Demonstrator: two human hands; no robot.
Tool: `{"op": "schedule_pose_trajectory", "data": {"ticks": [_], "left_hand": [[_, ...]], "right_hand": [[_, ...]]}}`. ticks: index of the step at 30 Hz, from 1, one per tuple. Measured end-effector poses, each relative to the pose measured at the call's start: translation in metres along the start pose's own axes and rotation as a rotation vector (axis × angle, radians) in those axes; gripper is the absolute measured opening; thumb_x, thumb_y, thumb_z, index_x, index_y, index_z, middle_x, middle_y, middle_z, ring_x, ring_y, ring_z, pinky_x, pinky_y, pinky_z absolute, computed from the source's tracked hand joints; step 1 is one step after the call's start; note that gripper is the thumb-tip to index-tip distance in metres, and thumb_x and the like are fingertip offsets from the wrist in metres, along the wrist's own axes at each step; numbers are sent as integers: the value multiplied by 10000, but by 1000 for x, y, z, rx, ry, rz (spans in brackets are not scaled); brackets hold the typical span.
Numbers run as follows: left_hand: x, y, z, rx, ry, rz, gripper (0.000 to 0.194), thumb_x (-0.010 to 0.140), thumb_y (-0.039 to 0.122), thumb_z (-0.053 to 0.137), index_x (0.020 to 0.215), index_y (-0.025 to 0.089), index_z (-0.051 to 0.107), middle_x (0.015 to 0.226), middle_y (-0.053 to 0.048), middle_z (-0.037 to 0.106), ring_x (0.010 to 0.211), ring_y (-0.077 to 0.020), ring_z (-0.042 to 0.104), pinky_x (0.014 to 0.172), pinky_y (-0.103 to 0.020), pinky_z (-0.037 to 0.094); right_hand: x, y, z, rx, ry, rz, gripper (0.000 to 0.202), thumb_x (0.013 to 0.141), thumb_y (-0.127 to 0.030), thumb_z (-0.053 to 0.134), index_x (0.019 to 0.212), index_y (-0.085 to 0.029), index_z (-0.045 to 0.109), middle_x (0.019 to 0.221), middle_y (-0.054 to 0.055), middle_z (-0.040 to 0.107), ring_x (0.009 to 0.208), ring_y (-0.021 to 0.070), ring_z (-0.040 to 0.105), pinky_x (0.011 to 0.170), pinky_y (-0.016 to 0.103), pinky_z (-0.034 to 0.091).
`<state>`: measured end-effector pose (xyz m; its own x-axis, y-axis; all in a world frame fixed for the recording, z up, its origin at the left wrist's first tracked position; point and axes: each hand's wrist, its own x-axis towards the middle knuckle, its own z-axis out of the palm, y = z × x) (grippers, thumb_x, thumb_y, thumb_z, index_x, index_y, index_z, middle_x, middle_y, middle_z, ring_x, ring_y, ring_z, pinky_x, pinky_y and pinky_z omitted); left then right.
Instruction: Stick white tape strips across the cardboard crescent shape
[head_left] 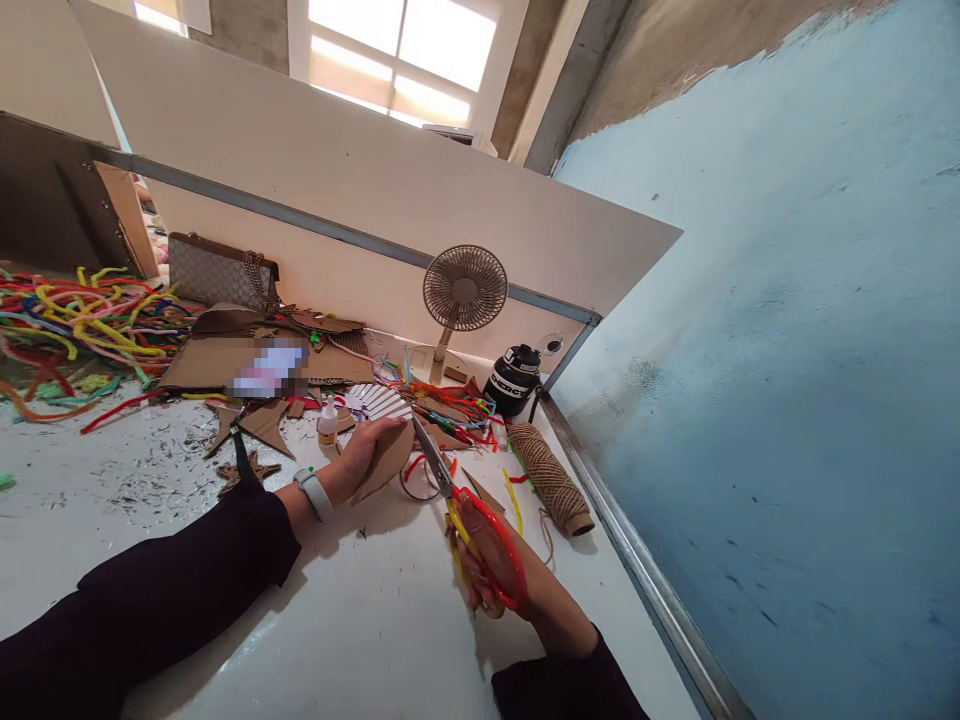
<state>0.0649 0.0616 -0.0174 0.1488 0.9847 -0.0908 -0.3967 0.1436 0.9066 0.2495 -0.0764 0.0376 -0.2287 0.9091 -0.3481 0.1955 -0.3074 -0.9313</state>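
1. One pair of red-and-yellow-handled scissors (444,478): gripped by the handles in the right hand (484,545), blades toward the cardboard; I cannot tell whether they touch it.
2. One rounded cardboard piece (390,462): pinched in the left hand (369,447) above the white table (360,620), beside fanned white strips (379,401); I cannot tell whether these are joined to it.
3. Hazard, skin: left fingertips lie near the blade tips; I judge a slip could nick them.
4. Hazard, stock: a loose pinch could let the cardboard twist, bending strips.
5. Hazard, spill: one small dropper bottle (328,425) stands near the left wrist; a nudge could tip it.
6. Hazard, snag: the jute twine roll's (551,480) loose tail could catch the right forearm.
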Motion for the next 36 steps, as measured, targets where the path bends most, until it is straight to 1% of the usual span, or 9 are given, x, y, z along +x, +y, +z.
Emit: {"op": "schedule_pose_trajectory", "data": {"ticks": [5, 8, 13, 15, 19, 23, 27, 31, 36], "left_hand": [[-4, 4, 4, -82, -50, -49, 260, 713, 352, 661, 814, 120, 722, 723, -67, 748, 680, -217, 676, 652, -292, 491], [-9, 15, 9, -148, -111, -87, 296, 767, 333, 593, 860, 86, 727, 809, -114, 764, 741, -222, 702, 700, -288, 532], [-12, 32, 14, -213, -155, -132, 262, 828, 258, 503, 851, 89, 702, 799, -128, 760, 703, -193, 713, 686, -266, 565], [-15, 35, 16, -214, -177, -144, 238, 835, 255, 520, 846, 92, 693, 785, -125, 757, 667, -194, 712, 644, -265, 570], [-22, 42, 23, -198, -216, -157, 180, 835, 254, 574, 860, 113, 684, 766, -102, 753, 630, -193, 705, 568, -255, 559], [-28, 58, 26, -149, -287, -199, 109, 773, 191, 660, 817, 96, 692, 754, -115, 749, 616, -201, 700, 551, -259, 552], [-33, 77, 23, -111, -344, -203, 107, 698, 84, 705, 804, 88, 700, 748, -98, 750, 613, -181, 695, 543, -230, 544], [-36, 90, 19, -101, -358, -149, 79, 740, 144, 708, 813, 116, 695, 743, -68, 746, 578, -153, 678, 494, -197, 529], [-30, 90, 14, -124, -336, -138, 101, 773, 174, 675, 863, 129, 678, 812, -83, 745, 683, -185, 704, 601, -255, 596]], "right_hand": [[0, 1, 0, 25, -18, -18, 680, 708, -868, 396, 794, -199, 483, 390, -116, 359, 261, 50, 296, 362, 245, 472], [5, -1, -7, -46, 115, -47, 646, 745, -839, 375, 870, -214, 478, 423, -120, 371, 281, 61, 304, 413, 271, 483], [17, -5, -38, -844, 600, 60, 438, 843, -626, 469, 923, -197, 511, 730, 72, 653, 648, 225, 648, 584, 313, 453], [20, -5, -51, -1113, 658, 139, 387, 859, -548, 476, 924, -176, 561, 880, 155, 692, 842, 304, 668, 668, 350, 441], [18, -1, -61, -1264, 630, 191, 400, 860, -508, 475, 964, -150, 622, 973, 189, 687, 929, 341, 652, 712, 372, 428], [20, -3, -54, -1307, 785, -2, 344, 868, -388, 517, 1023, -103, 631, 1092, 220, 628, 1047, 331, 579, 785, 362, 410], [45, -15, -40, -1239, 610, -172, 185, 862, -308, 553, 921, -168, 659, 968, 100, 675, 896, 208, 600, 745, 274, 400], [87, -27, -26, -1204, 518, -274, 187, 821, -310, 608, 931, -171, 665, 1024, 95, 673, 966, 217, 581, 759, 268, 389], [123, -28, -20, -1123, 422, -247, 153, 730, -311, 691, 672, -173, 661, 715, 59, 674, 698, 204, 588, 599, 259, 354]]}}
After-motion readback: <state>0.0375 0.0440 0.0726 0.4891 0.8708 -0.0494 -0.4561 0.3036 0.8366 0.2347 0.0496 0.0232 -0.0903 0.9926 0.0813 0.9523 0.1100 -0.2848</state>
